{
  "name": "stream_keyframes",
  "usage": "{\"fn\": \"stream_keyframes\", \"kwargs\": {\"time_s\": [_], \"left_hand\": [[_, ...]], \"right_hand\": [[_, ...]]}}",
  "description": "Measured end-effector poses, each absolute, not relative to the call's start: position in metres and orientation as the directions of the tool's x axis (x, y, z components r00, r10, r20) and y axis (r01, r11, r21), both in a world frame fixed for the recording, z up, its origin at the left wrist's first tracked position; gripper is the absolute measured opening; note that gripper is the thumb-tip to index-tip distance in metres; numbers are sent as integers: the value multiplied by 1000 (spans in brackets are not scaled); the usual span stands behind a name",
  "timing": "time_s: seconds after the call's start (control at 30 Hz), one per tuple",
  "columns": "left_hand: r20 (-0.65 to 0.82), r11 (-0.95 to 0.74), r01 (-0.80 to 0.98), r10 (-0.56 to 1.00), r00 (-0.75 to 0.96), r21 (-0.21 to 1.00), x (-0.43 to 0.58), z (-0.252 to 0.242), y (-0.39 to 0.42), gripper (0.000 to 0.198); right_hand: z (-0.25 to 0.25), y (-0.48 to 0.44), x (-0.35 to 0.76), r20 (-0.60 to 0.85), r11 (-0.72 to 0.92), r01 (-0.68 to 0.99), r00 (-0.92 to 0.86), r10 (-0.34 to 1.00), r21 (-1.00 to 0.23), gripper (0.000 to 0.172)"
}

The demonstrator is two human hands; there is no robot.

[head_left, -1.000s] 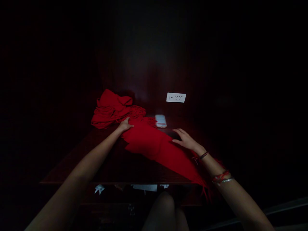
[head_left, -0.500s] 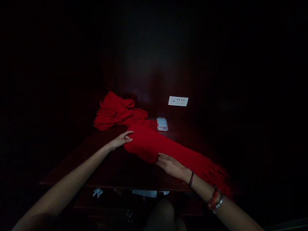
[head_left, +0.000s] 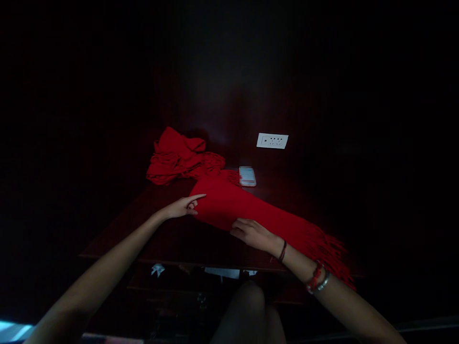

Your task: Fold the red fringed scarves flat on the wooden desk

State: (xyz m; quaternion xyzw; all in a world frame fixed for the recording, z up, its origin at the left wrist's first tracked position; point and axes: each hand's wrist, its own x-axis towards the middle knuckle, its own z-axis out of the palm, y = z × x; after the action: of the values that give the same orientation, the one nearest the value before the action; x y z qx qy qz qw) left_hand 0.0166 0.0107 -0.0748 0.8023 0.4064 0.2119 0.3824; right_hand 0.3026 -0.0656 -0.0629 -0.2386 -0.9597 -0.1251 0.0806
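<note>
A long red scarf (head_left: 258, 212) with a fringed end (head_left: 332, 255) lies folded lengthwise across a dark wooden table (head_left: 172, 239). My left hand (head_left: 182, 206) touches its left end, index finger stretched out and the other fingers curled. My right hand (head_left: 251, 231) rests on the scarf's near edge, fingers curled against the cloth. Whether either hand grips the fabric is too dark to tell. A crumpled red scarf (head_left: 179, 157) lies at the back left, beyond my left hand.
A small white phone-like object (head_left: 247, 176) lies on the table behind the scarf. A white socket plate (head_left: 272, 141) sits on the dark back wall. Papers (head_left: 222, 272) show below the table's front edge, above my knee (head_left: 247, 306). The surroundings are very dark.
My right hand moved from the scarf's far side to its near edge, and the scarf now lies folded narrower. My left hand slid from its top corner to its left end.
</note>
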Motion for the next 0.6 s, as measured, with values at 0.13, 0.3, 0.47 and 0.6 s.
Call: {"fn": "stream_keyframes", "kwargs": {"time_s": [0.13, 0.3, 0.47, 0.6], "left_hand": [[43, -439, 537, 801, 598, 720, 15, -76, 9, 61], [13, -478, 646, 809, 587, 595, 6, -51, -1, 62], [197, -352, 828, 935, 294, 436, 22, -39, 17, 55], [155, -269, 906, 961, 230, 326, 54, -67, 36, 63]], "right_hand": [[-60, -70, 317, 238, 880, 474, -858, 455, 30, 22], [-55, -76, 318, 192, 866, 491, -845, 499, -95, 22], [-52, -62, 307, 330, 652, 706, -568, 754, -275, 41], [-67, -52, 298, 85, 512, 815, -510, 856, -273, 69]]}}
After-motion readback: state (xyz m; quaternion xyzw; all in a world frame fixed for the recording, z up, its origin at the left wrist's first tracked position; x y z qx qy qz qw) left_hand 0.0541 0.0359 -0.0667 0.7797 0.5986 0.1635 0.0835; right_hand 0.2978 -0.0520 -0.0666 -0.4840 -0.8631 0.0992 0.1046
